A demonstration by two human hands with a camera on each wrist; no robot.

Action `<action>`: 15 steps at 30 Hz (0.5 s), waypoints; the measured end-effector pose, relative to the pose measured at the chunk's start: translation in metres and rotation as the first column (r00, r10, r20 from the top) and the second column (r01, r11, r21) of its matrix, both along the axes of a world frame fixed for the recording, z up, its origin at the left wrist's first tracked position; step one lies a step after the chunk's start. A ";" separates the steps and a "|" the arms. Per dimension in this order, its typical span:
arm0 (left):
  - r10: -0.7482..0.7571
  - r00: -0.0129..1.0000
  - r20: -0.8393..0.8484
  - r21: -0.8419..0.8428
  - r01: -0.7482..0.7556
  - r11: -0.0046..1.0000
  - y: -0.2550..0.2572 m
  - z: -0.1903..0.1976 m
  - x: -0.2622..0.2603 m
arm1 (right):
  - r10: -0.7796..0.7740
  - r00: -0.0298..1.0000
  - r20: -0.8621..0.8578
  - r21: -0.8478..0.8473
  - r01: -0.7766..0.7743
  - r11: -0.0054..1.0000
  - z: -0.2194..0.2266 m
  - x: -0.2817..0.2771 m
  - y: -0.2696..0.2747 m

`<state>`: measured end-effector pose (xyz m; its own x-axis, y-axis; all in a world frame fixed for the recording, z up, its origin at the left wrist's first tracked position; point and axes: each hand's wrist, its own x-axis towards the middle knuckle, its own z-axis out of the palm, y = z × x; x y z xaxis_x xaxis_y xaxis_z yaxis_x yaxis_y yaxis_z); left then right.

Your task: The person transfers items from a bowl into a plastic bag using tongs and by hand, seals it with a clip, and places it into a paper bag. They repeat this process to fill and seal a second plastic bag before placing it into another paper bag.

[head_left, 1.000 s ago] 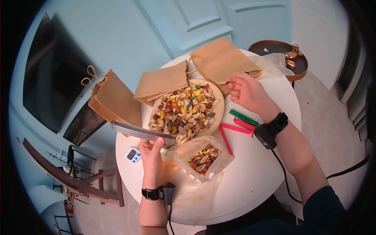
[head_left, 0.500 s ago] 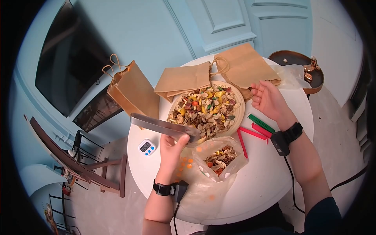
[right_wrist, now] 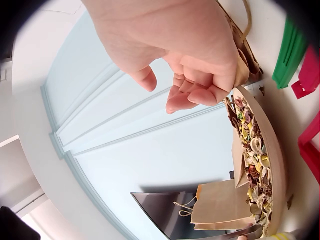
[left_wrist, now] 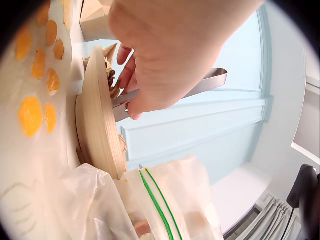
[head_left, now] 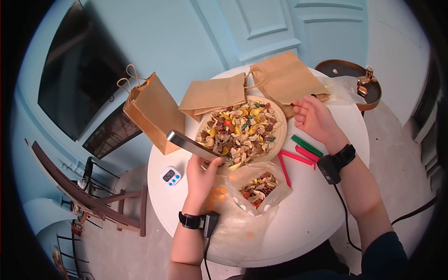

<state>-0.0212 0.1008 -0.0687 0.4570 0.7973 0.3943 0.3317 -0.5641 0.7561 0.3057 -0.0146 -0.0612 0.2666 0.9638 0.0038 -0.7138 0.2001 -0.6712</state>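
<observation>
My left hand point(head_left: 201, 179) grips a pair of metal tongs point(head_left: 191, 145), its fingers and thumb around the arms. The tongs' tips reach over the near left edge of a round wooden plate point(head_left: 283, 130), into a heap of potpourri point(head_left: 245, 133) in yellow, brown and green. In the left wrist view the bent end of the tongs point(left_wrist: 214, 80) sticks out past the hand. Below the plate, a clear zip bag point(head_left: 275, 198) stands with its mouth wide, some potpourri inside. My right hand point(head_left: 316, 119) hovers right of the plate, fingers loosely curled around nothing.
Brown paper bags stand or lie behind the plate: one upright point(head_left: 154, 109), one in the middle point(head_left: 212, 93), one at right point(head_left: 287, 77). Green point(head_left: 307, 144) and pink point(head_left: 284, 170) clips lie at right. A white timer point(head_left: 171, 176) sits at left.
The head view has shifted. The tongs have turned in my left hand's grip, their bent end now pointing more up and nearer the plate. My right hand has stayed in about the same place.
</observation>
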 end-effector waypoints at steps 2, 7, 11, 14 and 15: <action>0.008 1.000 0.005 -0.006 -0.008 1.000 0.001 -0.003 0.001 | -0.003 1.000 -0.001 -0.004 0.003 1.000 0.001 -0.001 -0.001; -0.042 0.972 0.232 -0.062 0.057 0.996 -0.002 0.001 0.003 | 0.017 1.000 0.022 0.012 -0.017 1.000 0.000 0.001 0.000; -0.075 0.898 0.433 -0.185 0.170 0.968 -0.002 0.007 0.000 | 0.025 0.999 0.026 0.001 -0.025 1.000 -0.001 0.001 0.000; -0.110 0.839 0.533 -0.243 0.276 0.930 -0.013 0.021 -0.004 | 0.014 0.999 0.034 -0.005 -0.014 1.000 0.001 0.000 -0.001; -0.180 0.780 0.599 -0.240 0.389 0.889 -0.019 0.027 -0.005 | 0.010 0.999 0.032 -0.006 -0.010 1.000 0.001 0.000 -0.001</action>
